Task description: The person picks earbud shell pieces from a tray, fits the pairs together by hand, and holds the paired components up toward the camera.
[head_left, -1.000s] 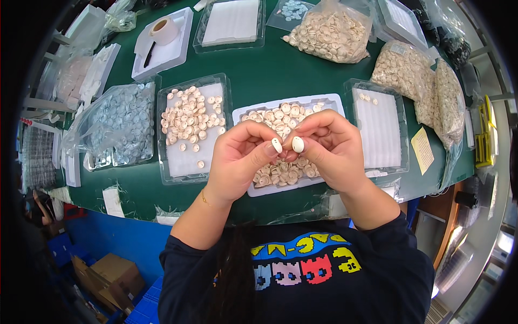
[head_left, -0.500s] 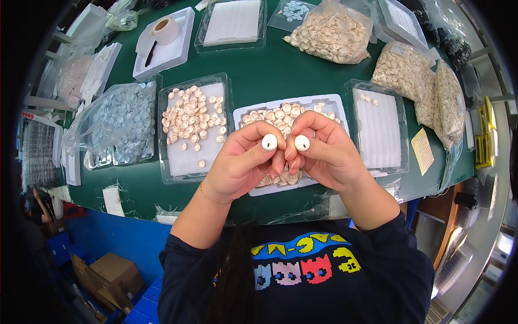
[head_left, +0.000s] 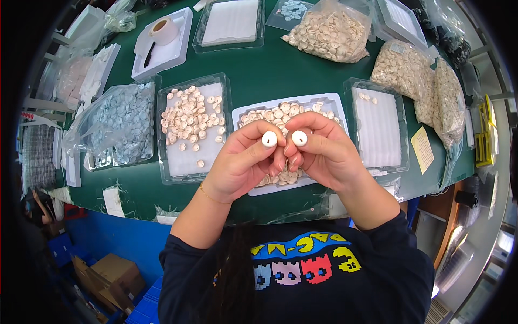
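Between the thumb and fingers of my left hand [head_left: 242,154] is a small white earbud shell [head_left: 269,139] with a dark slot. My right hand [head_left: 326,154] pinches a matching white earbud shell [head_left: 299,138], its slot also showing. The two shells sit side by side, slightly apart, and the fingers of both hands almost meet below them. Both hands are over a white tray [head_left: 237,116] heaped with similar pale shells [head_left: 283,110]. My hands hide the middle of that pile.
Left of my hands, a clear tray [head_left: 174,171] holds loose shells; beyond it lies a bag of bluish pieces [head_left: 121,121]. On the right, a clear tray [head_left: 380,129] carries several shells on white foam. Bags of shells [head_left: 329,32] and a tape roll [head_left: 163,31] are farther back.
My right hand has shifted slightly left and up, bringing its shell a little closer to the left one. Both hands keep their pinch.
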Motion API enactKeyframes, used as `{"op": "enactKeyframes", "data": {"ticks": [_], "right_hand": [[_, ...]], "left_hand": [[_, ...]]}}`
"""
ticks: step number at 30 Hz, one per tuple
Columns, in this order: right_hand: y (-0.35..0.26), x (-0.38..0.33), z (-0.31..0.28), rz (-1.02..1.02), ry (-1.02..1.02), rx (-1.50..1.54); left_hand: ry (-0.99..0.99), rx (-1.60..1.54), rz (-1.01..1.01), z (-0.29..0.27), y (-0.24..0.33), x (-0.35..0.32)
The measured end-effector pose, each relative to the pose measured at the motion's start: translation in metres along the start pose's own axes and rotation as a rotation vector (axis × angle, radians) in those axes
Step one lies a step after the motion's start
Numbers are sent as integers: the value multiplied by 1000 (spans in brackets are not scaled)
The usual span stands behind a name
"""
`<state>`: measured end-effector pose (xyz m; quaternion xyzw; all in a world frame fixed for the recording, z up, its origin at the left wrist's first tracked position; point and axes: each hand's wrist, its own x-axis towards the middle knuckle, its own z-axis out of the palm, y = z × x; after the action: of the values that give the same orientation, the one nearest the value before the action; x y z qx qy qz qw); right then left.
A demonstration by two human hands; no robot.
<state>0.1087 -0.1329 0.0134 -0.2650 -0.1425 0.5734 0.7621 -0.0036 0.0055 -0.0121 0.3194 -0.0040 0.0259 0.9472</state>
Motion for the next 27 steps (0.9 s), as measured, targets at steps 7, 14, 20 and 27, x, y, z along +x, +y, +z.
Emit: {"op": "enactKeyframes", "data": {"ticks": [7,14,20,27], "right_hand": [[1,0,-2,-3,42,4],[1,-1,-2,-27,44,-63],[5,-6,7,-296,43,-449],[7,-9,8,-425,6,-619]], "left_hand": [[2,-19,-13,2,-2,2],[-77,-154,-32,2,-4,5],[-4,-210,-79,3,-5,5],[-10,-169,-67,0,-5,3]]}}
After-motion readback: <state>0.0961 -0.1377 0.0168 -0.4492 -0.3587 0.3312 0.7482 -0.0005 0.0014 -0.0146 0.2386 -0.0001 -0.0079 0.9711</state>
